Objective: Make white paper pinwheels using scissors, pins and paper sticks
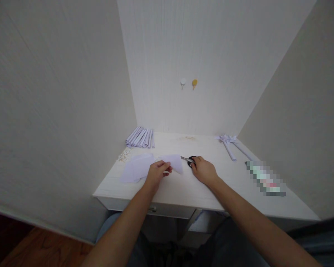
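My left hand (159,171) is closed on a piece of pale lilac paper (174,161), pinching it between thumb and fingers above the desk. Just right of the paper, my right hand (203,170) grips a pair of scissors (189,161) by the black handles. The metal blades point left, their tips close to the paper's right edge; whether they touch it I cannot tell. Beside my left hand, several flat sheets of the same paper (137,167) lie overlapping on the desk.
Rolled paper tubes (140,137) lie bunched at the back left of the white desk (183,191). At the back right are more paper tubes (228,147) with a folded paper top. A blurred-out object (265,178) rests near the right edge. Two small hooks (194,83) are on the back wall.
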`<action>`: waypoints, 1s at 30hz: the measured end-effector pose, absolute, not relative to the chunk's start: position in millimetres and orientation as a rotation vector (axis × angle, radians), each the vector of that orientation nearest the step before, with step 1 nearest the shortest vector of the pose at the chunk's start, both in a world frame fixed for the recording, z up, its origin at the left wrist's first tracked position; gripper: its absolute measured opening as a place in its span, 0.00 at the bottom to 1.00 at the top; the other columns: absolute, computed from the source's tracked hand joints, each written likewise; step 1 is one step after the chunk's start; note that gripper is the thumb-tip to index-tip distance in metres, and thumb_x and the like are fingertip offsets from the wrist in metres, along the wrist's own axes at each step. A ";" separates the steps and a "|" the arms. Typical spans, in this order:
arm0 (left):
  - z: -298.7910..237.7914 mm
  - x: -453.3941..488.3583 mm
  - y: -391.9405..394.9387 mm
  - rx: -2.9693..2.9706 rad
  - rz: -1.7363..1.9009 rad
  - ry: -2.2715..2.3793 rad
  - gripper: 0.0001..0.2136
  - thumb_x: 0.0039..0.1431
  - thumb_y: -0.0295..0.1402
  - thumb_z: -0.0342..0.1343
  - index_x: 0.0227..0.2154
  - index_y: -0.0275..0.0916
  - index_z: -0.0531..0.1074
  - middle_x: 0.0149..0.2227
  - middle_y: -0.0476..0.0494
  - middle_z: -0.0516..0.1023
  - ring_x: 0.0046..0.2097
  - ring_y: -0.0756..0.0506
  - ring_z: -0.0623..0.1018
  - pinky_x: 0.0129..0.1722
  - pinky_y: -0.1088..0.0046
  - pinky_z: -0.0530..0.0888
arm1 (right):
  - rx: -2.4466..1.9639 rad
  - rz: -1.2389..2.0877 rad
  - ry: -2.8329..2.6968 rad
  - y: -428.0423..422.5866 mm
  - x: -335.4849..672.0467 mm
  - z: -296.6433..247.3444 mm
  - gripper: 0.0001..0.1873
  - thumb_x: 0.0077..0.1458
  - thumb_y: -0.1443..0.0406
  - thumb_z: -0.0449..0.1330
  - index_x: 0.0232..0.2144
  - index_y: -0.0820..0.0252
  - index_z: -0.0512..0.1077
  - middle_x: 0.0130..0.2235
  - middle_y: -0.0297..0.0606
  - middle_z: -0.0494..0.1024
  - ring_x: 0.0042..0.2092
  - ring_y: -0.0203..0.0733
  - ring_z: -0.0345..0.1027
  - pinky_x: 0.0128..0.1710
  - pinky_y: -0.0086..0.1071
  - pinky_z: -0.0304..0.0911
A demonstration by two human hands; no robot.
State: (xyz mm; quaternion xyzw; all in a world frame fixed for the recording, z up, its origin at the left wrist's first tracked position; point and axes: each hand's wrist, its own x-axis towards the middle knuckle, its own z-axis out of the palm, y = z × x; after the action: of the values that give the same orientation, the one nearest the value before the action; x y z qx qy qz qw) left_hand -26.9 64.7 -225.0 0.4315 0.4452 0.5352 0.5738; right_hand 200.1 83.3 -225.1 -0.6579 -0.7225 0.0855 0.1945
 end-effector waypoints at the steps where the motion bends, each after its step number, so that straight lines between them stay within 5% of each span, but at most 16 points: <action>1: -223.3 -24.7 72.4 1.013 1.239 1.044 0.15 0.46 0.42 0.69 0.21 0.36 0.75 0.26 0.44 0.79 0.30 0.48 0.77 0.31 0.72 0.72 | -1.830 0.258 -2.005 85.5 201.5 -225.6 0.17 0.67 0.59 0.61 0.54 0.60 0.73 0.55 0.44 0.76 0.53 0.50 0.72 0.55 0.51 0.68; 4: -218.2 -17.1 99.2 1.017 1.209 1.050 0.13 0.53 0.39 0.68 0.25 0.35 0.75 0.28 0.44 0.80 0.31 0.48 0.78 0.34 0.72 0.74 | -1.769 0.321 -1.912 94.0 207.0 -223.9 0.15 0.66 0.59 0.62 0.50 0.61 0.74 0.52 0.44 0.77 0.52 0.50 0.73 0.55 0.51 0.67; 8: -214.3 -6.4 134.3 1.007 1.171 1.035 0.13 0.67 0.38 0.60 0.48 0.35 0.75 0.47 0.40 0.79 0.43 0.44 0.80 0.43 0.61 0.80 | -1.636 0.456 -1.705 114.9 208.4 -216.1 0.14 0.67 0.57 0.59 0.45 0.62 0.75 0.46 0.42 0.80 0.45 0.45 0.75 0.50 0.46 0.70; 10: -214.4 -1.2 147.8 0.995 1.180 1.010 0.15 0.68 0.38 0.59 0.52 0.36 0.73 0.50 0.40 0.78 0.46 0.43 0.80 0.45 0.59 0.80 | -1.536 0.585 -1.610 129.5 202.9 -212.2 0.15 0.69 0.56 0.57 0.46 0.63 0.74 0.41 0.40 0.81 0.39 0.42 0.76 0.42 0.40 0.72; 13: -216.4 5.1 160.5 0.970 1.241 0.979 0.13 0.60 0.41 0.65 0.37 0.34 0.77 0.38 0.42 0.81 0.38 0.46 0.81 0.39 0.66 0.78 | -1.375 0.806 -1.516 148.6 190.0 -210.5 0.18 0.65 0.54 0.60 0.46 0.62 0.74 0.34 0.36 0.81 0.31 0.39 0.76 0.32 0.33 0.71; 16: -218.8 7.5 165.9 0.969 1.286 0.970 0.17 0.47 0.44 0.72 0.24 0.35 0.76 0.29 0.42 0.81 0.31 0.47 0.79 0.34 0.70 0.74 | -1.255 0.975 -1.464 156.8 181.0 -214.7 0.19 0.53 0.51 0.66 0.37 0.61 0.75 0.29 0.37 0.82 0.26 0.38 0.74 0.28 0.31 0.68; 21: -222.1 6.2 172.1 1.022 1.327 1.040 0.15 0.42 0.42 0.72 0.22 0.36 0.78 0.26 0.43 0.81 0.29 0.49 0.76 0.32 0.72 0.71 | -1.195 1.129 -1.397 156.1 184.6 -223.0 0.17 0.45 0.51 0.67 0.25 0.60 0.74 0.25 0.38 0.81 0.23 0.36 0.69 0.25 0.29 0.63; 30: -217.7 5.9 168.9 1.078 1.361 1.075 0.14 0.43 0.44 0.70 0.23 0.37 0.77 0.27 0.45 0.81 0.30 0.48 0.77 0.32 0.72 0.71 | -1.201 1.137 -1.346 156.8 187.9 -222.9 0.16 0.46 0.52 0.66 0.24 0.59 0.73 0.24 0.38 0.81 0.22 0.36 0.69 0.24 0.29 0.63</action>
State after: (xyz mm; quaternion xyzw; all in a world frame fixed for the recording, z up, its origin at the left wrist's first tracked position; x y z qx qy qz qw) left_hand 5.9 168.9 -217.7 0.4500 0.4489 0.5684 0.5224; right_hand 187.9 156.8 -222.9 -0.4929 -0.5527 0.4666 0.4835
